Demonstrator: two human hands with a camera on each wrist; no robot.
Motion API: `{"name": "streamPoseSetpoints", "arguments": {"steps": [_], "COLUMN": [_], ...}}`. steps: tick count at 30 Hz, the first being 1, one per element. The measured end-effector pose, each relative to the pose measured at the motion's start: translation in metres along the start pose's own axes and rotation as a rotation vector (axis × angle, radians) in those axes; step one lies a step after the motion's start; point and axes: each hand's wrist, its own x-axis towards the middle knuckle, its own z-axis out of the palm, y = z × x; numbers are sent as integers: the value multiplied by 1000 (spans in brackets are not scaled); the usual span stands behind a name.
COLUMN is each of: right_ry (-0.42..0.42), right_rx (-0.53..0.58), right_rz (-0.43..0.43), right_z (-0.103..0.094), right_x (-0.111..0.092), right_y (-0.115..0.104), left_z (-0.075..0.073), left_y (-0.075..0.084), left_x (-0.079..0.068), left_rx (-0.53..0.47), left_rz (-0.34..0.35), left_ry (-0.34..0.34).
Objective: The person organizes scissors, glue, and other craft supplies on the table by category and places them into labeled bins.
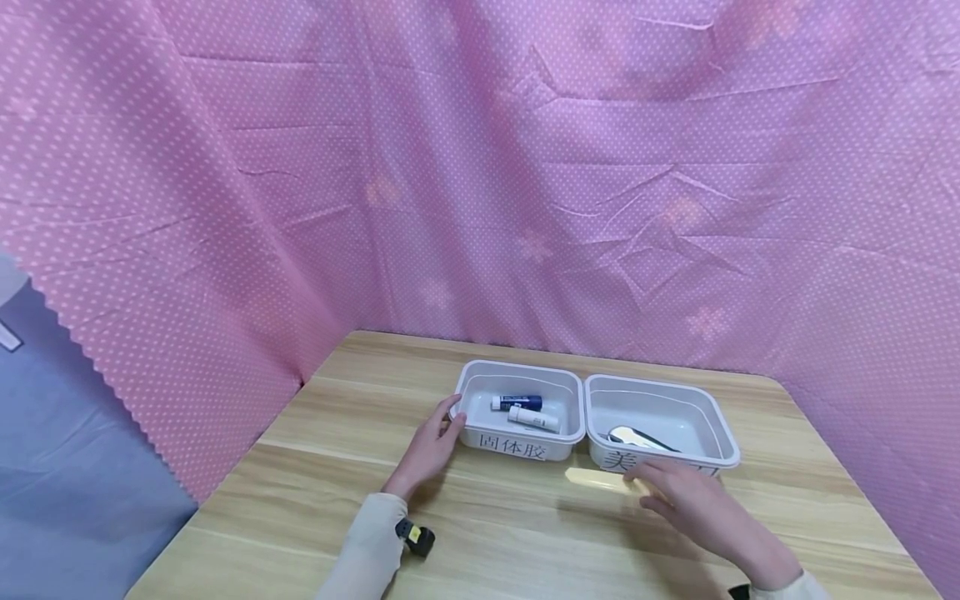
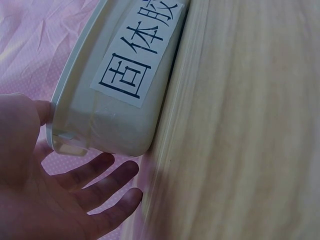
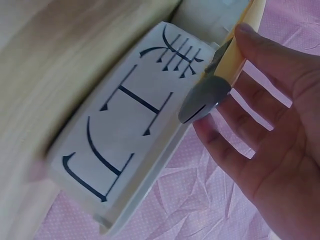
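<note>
My left hand (image 1: 433,440) holds the front-left corner of the left white plastic bin (image 1: 480,435), thumb at the rim, the lower fingers spread beside the wall in the left wrist view. Inside that bin lie a blue glue stick (image 1: 525,402) and a white glue stick (image 1: 534,418). In front of the right white bin (image 1: 701,457), my right hand (image 1: 686,500) grips a yellow utility knife (image 1: 600,480) with a grey end, pinched between thumb and fingers in the right wrist view. A shiny, dark-edged utility knife (image 1: 637,438) lies in the right bin, partly hidden by its front wall.
Printed Chinese labels mark the fronts of the left bin (image 2: 127,55) and right bin (image 3: 132,107). Both bins stand side by side toward the back of the wooden table (image 1: 315,475). A pink dotted curtain (image 1: 525,208) hangs behind and at the left.
</note>
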Motion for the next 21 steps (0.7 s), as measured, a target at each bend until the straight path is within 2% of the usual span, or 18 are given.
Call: {"name": "streamPoseSetpoints", "arguments": {"steps": [12,21], "right_ry": [100,103], "right_rx": [-23,9], "right_rz": [21,74], "right_z": [-14,-22], "right_x": [16,25], "right_y": [7,13], "left_z": [1,0], "left_y": [1,2], "left_x": [-1,-1], "left_rx": [-3,-9], "left_rz": [-26,-35], "left_ry": [-3,-4]}}
